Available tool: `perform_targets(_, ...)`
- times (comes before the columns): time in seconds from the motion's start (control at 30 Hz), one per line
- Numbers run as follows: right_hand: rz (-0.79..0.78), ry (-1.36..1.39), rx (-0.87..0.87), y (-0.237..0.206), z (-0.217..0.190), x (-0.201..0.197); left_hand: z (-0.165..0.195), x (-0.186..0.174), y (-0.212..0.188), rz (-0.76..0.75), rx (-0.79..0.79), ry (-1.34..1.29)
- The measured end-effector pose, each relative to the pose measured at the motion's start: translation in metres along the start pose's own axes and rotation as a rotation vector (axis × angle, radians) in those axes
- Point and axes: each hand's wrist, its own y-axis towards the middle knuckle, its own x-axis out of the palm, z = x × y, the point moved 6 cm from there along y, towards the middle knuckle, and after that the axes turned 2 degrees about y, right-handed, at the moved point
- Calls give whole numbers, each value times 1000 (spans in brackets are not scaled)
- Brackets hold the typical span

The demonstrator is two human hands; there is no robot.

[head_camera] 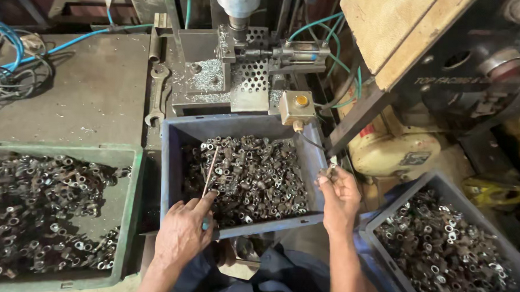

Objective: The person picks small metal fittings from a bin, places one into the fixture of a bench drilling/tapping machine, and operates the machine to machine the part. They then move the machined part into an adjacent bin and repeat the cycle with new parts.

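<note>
Grey-blue plastic, the middle crate (173,160), sitting just ahead of the lap with its near rim under both wrists. Left hand (183,232) over the near-left corner, fingers closed on a thin rod (209,173) that slants up across the heap of small metal fittings (253,174). Right hand (340,198) at the crate's right rim, fingertips pinched on one small fitting (326,173), held just above that edge. Little free room inside the crate: fittings spread almost wall to wall, with only a bare strip along the left wall. Hemmed in on both sides, too: a green tray (128,216) of darker, rustier parts close against the left wall, a second grey crate (384,225) of fittings angled off the near-right corner, a narrow gap between each. Beyond the far rim, a small box with a yellow push-button (299,104) right at the far-right corner. Farther back, the drilling machine's table, strewn with bright swarf (205,75), with a perforated plate (251,71) and the spindle (238,7) above it. Alongside on the left, a spanner (157,93) lying at the edge of a flat, stained steel bench top (83,88), mostly bare apart from tangled blue hoses (10,51) at its far-left corner. Green air lines (333,39) and a wooden panel (391,29) at far right.
</note>
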Motion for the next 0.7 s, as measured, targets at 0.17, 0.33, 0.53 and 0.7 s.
perform_targets(0.17,-33,-45,29,-4,8,1,-7,0,-2,44,-44,-80)
perform_targets(0.33,-23,-44,21,-5,7,1,-18,-2,1,69,-185,-133)
perform_targets(0.53,-67,-49,23,-6,12,1,-11,-56,59,368,108,-211)
perform_targets(0.7,-110,20,3,-6,10,5,5,-114,150,321,205,263)
